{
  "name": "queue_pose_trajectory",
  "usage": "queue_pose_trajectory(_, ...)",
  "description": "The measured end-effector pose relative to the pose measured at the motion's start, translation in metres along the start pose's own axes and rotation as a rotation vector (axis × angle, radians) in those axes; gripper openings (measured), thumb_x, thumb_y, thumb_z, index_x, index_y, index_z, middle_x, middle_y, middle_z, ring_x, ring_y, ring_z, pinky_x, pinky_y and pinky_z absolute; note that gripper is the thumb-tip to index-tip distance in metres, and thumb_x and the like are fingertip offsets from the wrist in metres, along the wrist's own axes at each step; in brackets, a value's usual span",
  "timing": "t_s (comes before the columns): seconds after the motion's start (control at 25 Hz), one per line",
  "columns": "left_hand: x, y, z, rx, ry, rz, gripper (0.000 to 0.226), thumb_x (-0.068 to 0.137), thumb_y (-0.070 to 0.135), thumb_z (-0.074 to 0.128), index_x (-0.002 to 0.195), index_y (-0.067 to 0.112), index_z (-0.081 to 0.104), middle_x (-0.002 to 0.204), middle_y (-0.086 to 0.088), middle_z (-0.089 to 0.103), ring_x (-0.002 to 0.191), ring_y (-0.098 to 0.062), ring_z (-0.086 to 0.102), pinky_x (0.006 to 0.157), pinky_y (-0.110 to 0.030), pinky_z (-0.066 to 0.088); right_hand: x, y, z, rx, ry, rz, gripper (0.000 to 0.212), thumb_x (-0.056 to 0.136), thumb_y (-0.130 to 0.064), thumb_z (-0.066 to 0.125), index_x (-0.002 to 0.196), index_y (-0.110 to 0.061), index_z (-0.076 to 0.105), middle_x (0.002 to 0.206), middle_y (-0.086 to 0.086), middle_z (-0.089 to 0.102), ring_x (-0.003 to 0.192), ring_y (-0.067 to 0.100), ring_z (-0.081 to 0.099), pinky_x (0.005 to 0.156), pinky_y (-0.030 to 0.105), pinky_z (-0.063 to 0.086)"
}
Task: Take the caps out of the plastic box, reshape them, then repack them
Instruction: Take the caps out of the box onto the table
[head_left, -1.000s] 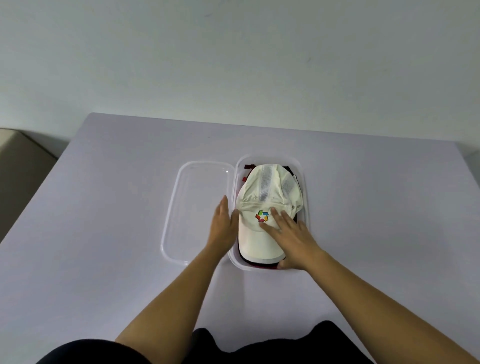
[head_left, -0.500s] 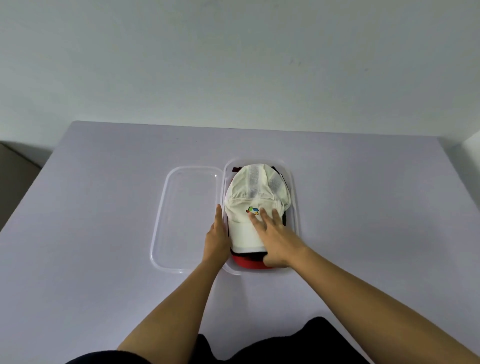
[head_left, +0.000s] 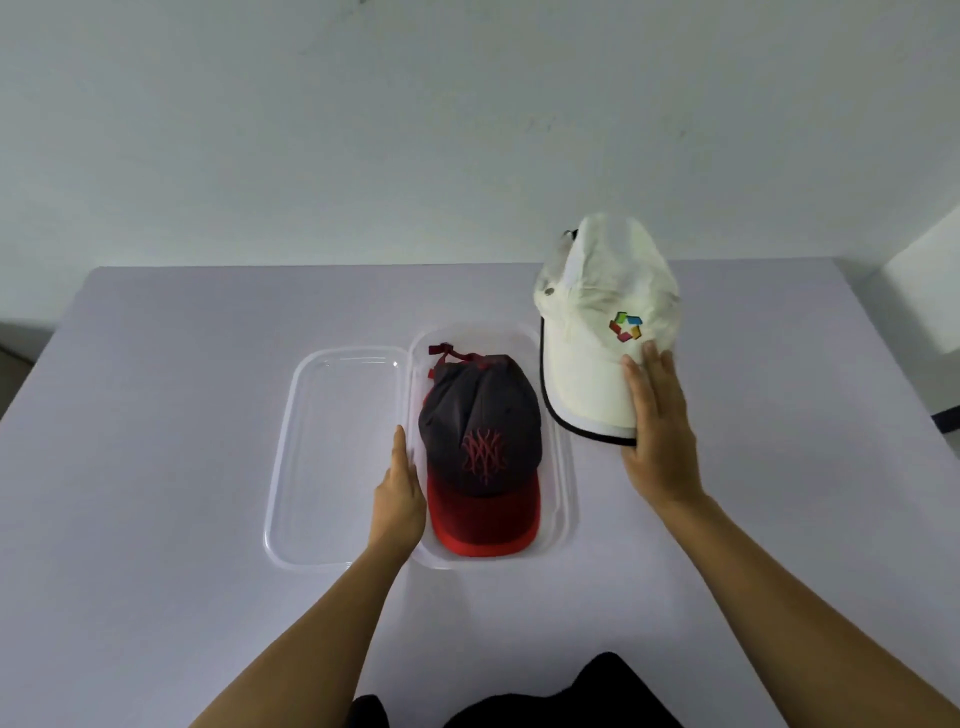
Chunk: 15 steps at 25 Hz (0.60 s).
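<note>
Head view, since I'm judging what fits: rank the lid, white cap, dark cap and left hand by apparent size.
1. lid
2. white cap, though the right hand holds it up nearer the camera, so its lead over the dark cap is unsure
3. dark cap, in the box
4. left hand, smallest

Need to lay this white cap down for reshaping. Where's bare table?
Bare table right of the plastic box, below the white cap; also left of the lid. Crowded: the box, filled by the dark red-brimmed cap, left hand against its wall.
</note>
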<state>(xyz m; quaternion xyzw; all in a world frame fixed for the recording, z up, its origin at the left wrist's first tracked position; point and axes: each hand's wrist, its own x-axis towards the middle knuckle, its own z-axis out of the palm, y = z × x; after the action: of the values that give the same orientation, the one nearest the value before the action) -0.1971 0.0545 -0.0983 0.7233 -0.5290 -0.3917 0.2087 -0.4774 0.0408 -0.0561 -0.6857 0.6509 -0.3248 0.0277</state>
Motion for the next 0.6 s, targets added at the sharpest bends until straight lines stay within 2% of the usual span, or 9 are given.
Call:
queue_pose_trajectory(0.08, 0.001, 0.0, 0.002, 0.002, -0.002, -0.002, 0.055, 0.103, 0.02, 0.025, 0.152, 0.029, 0.002, 0.144, -0.015, 0.047, 0.125, -0.038, 0.05, 0.107, -0.045, 0.036, -0.008, 0.03, 0.002, -0.081, -0.123, 0.151, 0.084, 0.073, 0.019, 0.05, 0.145, -0.016, 0.025, 0.156, 0.008, 0.018, 0.144, 0.031, 0.014, 0.09, 0.048, 0.047)
queue_pose_trajectory(0.16, 0.001, -0.002, 0.003, 0.005, 0.002, -0.002, 0.055, 0.103, 0.021, 0.025, 0.151, 0.03, 0.002, 0.146, -0.013, 0.044, 0.127, -0.037, 0.049, 0.108, -0.045, 0.035, -0.017, 0.054, 0.005, -0.158, -0.311, 0.221, 0.086, 0.073, 0.023, 0.043, 0.147, -0.017, 0.024, 0.158, 0.004, 0.011, 0.145, 0.031, 0.01, 0.096, 0.053, 0.046)
queue_pose_trajectory(0.24, 0.003, -0.004, 0.004, 0.014, 0.005, -0.012, 0.055, 0.103, 0.02, 0.026, 0.151, 0.031, 0.002, 0.146, -0.012, 0.044, 0.127, -0.037, 0.05, 0.108, -0.045, 0.036, -0.022, 0.071, 0.008, -0.257, -0.541, 0.2, 0.087, 0.076, 0.023, 0.035, 0.149, -0.019, 0.015, 0.159, 0.0, 0.001, 0.146, 0.027, 0.003, 0.106, 0.05, 0.037)
queue_pose_trajectory(0.32, 0.004, -0.006, 0.004, 0.022, 0.012, -0.011, 0.055, 0.102, 0.018, 0.027, 0.151, 0.031, 0.003, 0.146, -0.012, 0.045, 0.128, -0.036, 0.049, 0.108, -0.044, 0.035, -0.016, 0.08, 0.007, -0.319, -0.725, 0.199, 0.09, 0.079, 0.023, 0.031, 0.149, -0.025, 0.001, 0.159, -0.004, -0.011, 0.147, 0.023, 0.0, 0.108, 0.044, 0.035)
queue_pose_trajectory(0.48, 0.004, -0.004, 0.006, 0.02, 0.007, 0.005, 0.057, 0.102, 0.016, 0.028, 0.151, 0.029, 0.003, 0.147, -0.009, 0.043, 0.131, -0.032, 0.047, 0.11, -0.042, 0.033, 0.014, 0.09, 0.011, -0.392, -0.856, 0.207, 0.092, 0.082, 0.019, 0.036, 0.149, -0.028, -0.007, 0.158, -0.006, -0.017, 0.147, 0.025, 0.002, 0.104, 0.043, 0.038)
queue_pose_trajectory(0.6, 0.005, -0.004, 0.006, 0.013, 0.018, -0.008, 0.055, 0.103, 0.019, 0.027, 0.151, 0.03, 0.003, 0.147, -0.009, 0.044, 0.129, -0.033, 0.048, 0.109, -0.042, 0.034, 0.035, 0.087, 0.019, -0.478, -0.932, 0.214, 0.092, 0.084, 0.008, 0.05, 0.149, -0.022, -0.008, 0.158, 0.0, -0.017, 0.147, 0.027, 0.001, 0.111, 0.044, 0.03)
